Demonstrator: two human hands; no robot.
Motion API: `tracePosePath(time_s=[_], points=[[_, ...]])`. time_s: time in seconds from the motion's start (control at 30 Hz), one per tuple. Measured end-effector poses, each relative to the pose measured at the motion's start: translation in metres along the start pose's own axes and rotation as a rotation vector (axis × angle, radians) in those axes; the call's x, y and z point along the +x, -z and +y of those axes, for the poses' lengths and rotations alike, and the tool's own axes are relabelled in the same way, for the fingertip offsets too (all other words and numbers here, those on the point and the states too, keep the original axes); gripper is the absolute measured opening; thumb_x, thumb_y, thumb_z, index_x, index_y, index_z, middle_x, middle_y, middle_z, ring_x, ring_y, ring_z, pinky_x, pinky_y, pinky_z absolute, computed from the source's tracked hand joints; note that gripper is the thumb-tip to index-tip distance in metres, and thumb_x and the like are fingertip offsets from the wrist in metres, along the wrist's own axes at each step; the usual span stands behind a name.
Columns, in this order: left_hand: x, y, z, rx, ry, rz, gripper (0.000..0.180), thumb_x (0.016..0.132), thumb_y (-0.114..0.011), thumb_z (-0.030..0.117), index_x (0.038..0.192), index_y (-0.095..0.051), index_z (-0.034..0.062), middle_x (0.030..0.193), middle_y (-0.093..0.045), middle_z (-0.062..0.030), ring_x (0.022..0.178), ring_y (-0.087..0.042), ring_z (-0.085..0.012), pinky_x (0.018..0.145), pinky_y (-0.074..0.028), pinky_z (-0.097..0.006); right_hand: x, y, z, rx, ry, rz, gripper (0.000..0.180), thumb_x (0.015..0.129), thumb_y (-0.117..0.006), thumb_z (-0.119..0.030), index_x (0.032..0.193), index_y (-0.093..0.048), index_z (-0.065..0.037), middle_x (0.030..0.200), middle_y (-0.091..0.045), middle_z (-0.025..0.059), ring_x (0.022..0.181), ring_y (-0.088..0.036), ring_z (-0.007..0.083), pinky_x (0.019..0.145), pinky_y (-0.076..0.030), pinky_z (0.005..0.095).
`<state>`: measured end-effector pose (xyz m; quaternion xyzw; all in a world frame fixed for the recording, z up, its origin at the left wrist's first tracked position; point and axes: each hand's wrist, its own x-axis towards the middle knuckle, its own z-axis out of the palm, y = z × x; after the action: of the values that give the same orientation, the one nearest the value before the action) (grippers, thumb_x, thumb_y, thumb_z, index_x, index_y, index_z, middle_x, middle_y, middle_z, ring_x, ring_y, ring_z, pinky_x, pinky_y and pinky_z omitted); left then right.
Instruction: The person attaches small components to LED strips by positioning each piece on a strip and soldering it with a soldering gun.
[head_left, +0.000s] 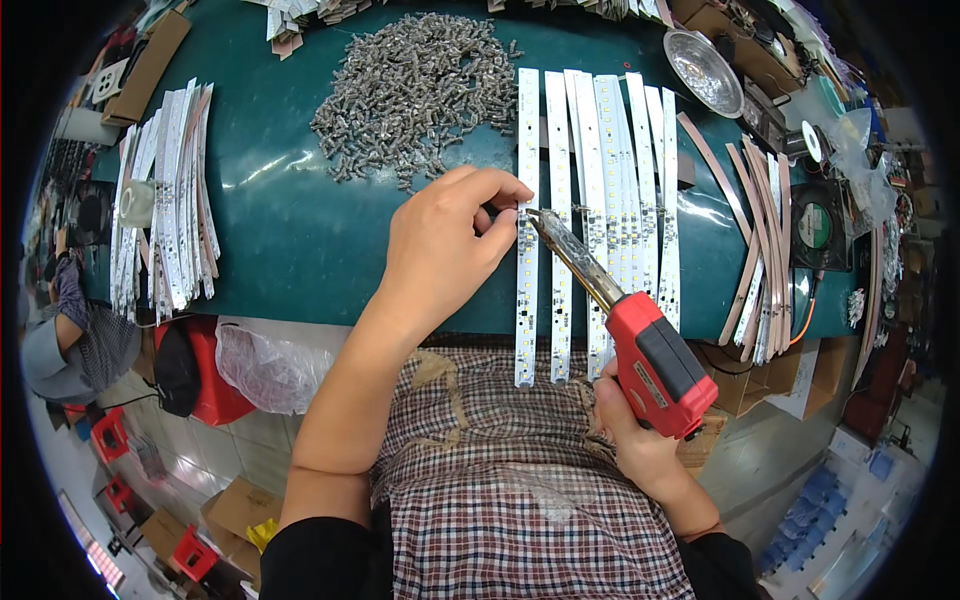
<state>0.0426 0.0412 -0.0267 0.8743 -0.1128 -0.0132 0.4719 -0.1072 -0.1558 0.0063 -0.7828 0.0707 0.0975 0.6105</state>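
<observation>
- The left hand (445, 235) is pinched at the fingertips over the leftmost white LED strip (527, 225), thumb and forefinger closed on something too small to make out, right at the strip's edge.
- The right hand (625, 420) is clenched around the grip of a red soldering gun (655, 365), held off the near edge of the tabletop (290, 230) above a checked-cloth lap.
- The gun's long metal tip (570, 255) slants up and left, its point touching the leftmost strip just beside the left fingertips.
- That strip lies lengthwise from the far side to the near edge, overhanging it slightly, first in a row of white strips (610, 200) set side by side near the middle of the green tabletop.
- A heap of small grey metal parts (415, 90) sits toward the far edge, just left of the strips.
- A fanned stack of more white strips (170, 195) lies by the left edge.
- Curved brownish strips (760, 250) lie toward the right edge, and a shiny metal bowl (703, 68) at the far right corner.
</observation>
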Motion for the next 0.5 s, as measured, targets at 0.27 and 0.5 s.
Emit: tracePosePath(time_s=[0.27,0.5], points=[[0.0008,0.0008,-0.0017,0.004,0.01,-0.012,0.022,0.077,-0.065,-0.001,0.097,-0.07,0.0066,0.087,-0.067,-0.0036,0.066,-0.06,-0.0093,0.064,-0.049,-0.023,0.0025,-0.0029,-0.0015,-0.012,-0.108,-0.011,0.008,0.091,-0.06,-0.007,0.094,-0.056,-0.001,0.069,-0.054,0.0022,0.057,-0.05,0.009,0.052,-0.04,0.0251],[0.0008,0.0004,-0.002,-0.002,0.007,-0.01,0.022,0.077,-0.065,-0.001,0.097,-0.07,0.0065,0.087,-0.067,-0.0039,0.067,-0.06,-0.0096,0.064,-0.049,-0.023,0.001,0.0015,0.0031,-0.03,-0.141,-0.05,0.016,0.089,-0.066,-0.009,0.1,-0.061,0.001,0.079,-0.06,0.0053,0.067,-0.056,0.0123,0.06,-0.046,0.0288]])
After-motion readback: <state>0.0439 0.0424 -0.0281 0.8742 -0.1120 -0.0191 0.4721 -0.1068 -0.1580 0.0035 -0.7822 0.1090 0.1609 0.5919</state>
